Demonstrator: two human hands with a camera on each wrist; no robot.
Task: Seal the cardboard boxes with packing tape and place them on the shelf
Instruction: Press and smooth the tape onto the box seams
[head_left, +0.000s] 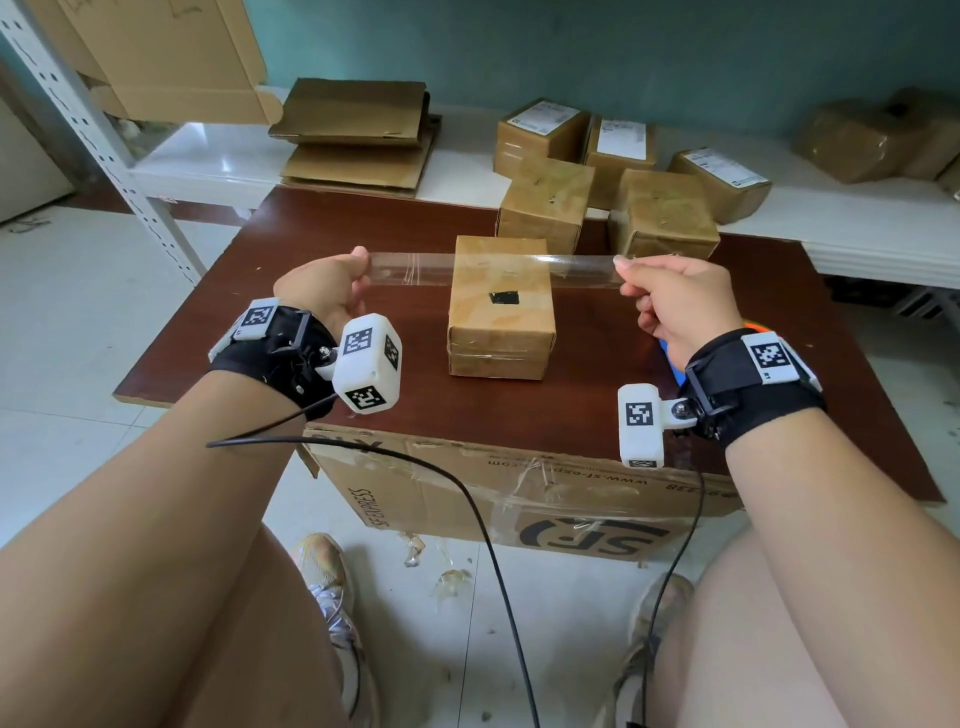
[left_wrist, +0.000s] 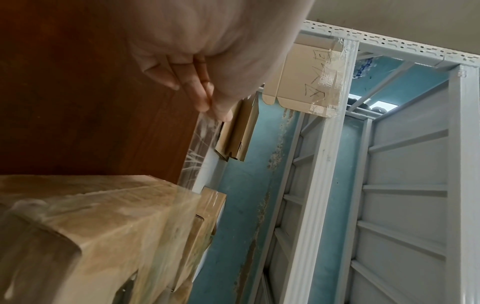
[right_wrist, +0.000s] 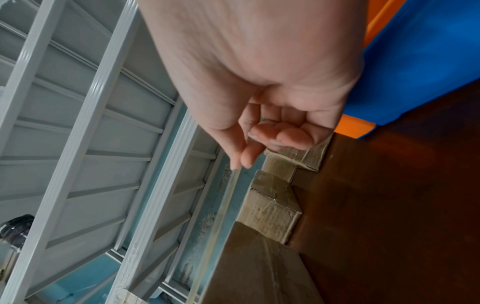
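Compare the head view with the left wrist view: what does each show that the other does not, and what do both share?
Only the head view shows the right hand pinching the far end of the clear tape strip, the labelled boxes on the white shelf, and the black patch on the front box.

Only the left wrist view shows the tall grey shelving frame from below.

Both show the left hand pinching the tape, the front box and the brown table.

"SF EXPRESS", "www.sf-express.com" on floor carton
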